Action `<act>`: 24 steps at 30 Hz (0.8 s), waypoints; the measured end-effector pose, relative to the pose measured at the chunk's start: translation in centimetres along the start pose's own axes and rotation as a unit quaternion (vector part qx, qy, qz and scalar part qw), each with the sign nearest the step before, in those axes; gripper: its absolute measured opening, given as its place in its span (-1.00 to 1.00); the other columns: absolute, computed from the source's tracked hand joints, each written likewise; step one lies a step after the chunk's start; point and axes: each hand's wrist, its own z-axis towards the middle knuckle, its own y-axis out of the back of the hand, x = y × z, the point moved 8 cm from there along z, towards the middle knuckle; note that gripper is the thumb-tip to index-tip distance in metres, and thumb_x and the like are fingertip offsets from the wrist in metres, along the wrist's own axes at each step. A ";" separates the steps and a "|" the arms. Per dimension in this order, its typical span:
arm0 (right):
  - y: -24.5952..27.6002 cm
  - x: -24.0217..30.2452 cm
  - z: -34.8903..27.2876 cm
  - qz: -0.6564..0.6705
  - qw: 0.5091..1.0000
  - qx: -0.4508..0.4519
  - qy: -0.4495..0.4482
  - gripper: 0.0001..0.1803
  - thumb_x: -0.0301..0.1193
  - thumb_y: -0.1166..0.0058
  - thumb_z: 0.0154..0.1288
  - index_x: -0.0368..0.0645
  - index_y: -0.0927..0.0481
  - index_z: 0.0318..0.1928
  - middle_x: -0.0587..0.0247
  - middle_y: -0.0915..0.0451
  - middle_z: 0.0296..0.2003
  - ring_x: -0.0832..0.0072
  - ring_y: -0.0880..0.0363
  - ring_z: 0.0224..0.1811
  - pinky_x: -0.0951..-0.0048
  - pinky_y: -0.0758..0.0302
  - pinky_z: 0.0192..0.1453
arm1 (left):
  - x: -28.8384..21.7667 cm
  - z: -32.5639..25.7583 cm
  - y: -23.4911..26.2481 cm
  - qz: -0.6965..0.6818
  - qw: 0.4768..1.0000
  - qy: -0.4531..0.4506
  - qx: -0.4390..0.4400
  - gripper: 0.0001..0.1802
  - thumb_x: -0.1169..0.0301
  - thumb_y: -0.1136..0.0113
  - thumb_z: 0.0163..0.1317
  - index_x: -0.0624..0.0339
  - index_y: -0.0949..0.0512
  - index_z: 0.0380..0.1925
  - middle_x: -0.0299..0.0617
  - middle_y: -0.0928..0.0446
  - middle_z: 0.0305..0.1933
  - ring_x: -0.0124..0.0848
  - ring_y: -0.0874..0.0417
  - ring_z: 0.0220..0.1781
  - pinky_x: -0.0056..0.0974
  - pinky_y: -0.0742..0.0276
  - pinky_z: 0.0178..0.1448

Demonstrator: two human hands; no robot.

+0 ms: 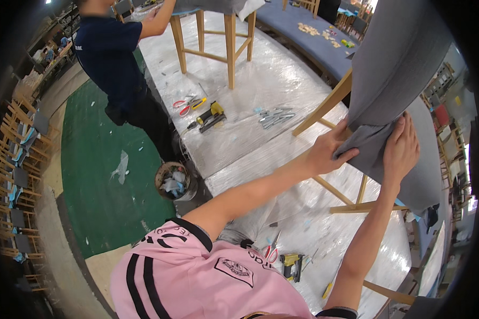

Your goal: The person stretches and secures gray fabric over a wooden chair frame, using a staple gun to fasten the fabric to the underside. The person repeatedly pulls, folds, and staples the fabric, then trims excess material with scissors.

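Closest of all, there was my own pink jersey (207,282), black stripes running down the sleeve! Past it, my bare arms stretched out to the upholstered chair (404,58), which stood tipped at my right, its tall gray part rising toward the top. And there was the grip: my left hand (332,149) had a gray fabric flap (364,142) pinched between thumb and fingers. Over on the other side, my right hand (402,151) lay against the gray cloth, fingers together and pointing up along the seam; whether it was pinching anything, I couldn't tell. Wooden legs (324,106) angled out below, over a film-wrapped surface (250,159).

Down near my chest, red-handled scissors (272,252) lay just beside a yellow-and-black staple gun (291,266). Further up the surface, another staple gun (213,114) sat near red-handled cutters (184,109), with a scatter of metal strips (277,117) off to the right! Beyond them, a co-worker in a navy shirt (109,58) reached toward a wooden-legged stool (229,48), a waste bin (193,187) on the floor between us.
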 end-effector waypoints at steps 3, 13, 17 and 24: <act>0.2 0.6 0.3 0.012 1.000 0.004 0.002 -0.44 -0.01 0.36 0.69 0.05 -0.57 0.37 0.18 -0.59 0.32 0.22 -0.51 0.40 0.09 -0.32 0.48 | 0.7 -0.4 -0.4 0.042 0.999 0.032 0.000 -0.27 0.06 -0.44 0.29 0.49 -0.54 0.22 0.47 -0.27 0.49 0.14 -0.62 0.32 -0.12 -0.52 0.36; 4.2 -1.0 -1.1 0.139 0.985 0.072 0.073 -0.50 -0.03 0.26 0.67 0.15 -0.60 0.36 0.12 -0.46 0.43 0.14 -0.33 0.53 -0.02 -0.15 0.60 | 1.8 0.5 1.1 0.089 0.982 0.069 0.151 -0.20 -0.08 -0.25 0.39 0.49 -0.49 0.28 0.32 -0.66 0.07 0.16 -0.71 0.10 -0.04 -0.60 0.19; 11.5 -15.0 2.7 0.032 0.987 -0.150 0.040 -0.49 0.00 0.24 0.65 0.12 -0.55 0.38 0.14 -0.44 0.45 0.12 -0.28 0.57 -0.22 -0.14 0.57 | 1.9 0.7 0.6 0.059 0.979 0.054 0.188 -0.44 0.07 -0.27 0.44 0.42 -0.61 0.11 0.23 -0.72 -0.11 0.13 -0.77 -0.10 -0.06 -0.62 -0.03; -3.1 -21.8 -1.9 -0.068 0.983 0.051 -0.163 -0.47 -0.01 0.17 0.59 0.03 -0.54 0.35 0.08 -0.48 0.39 0.10 -0.34 0.50 -0.18 -0.22 0.53 | 3.2 0.4 -0.2 0.017 0.983 0.085 0.163 -0.55 0.18 -0.29 0.47 0.52 -0.66 -0.16 0.04 -0.73 -0.30 -0.35 -0.69 -0.26 -0.20 -0.53 -0.14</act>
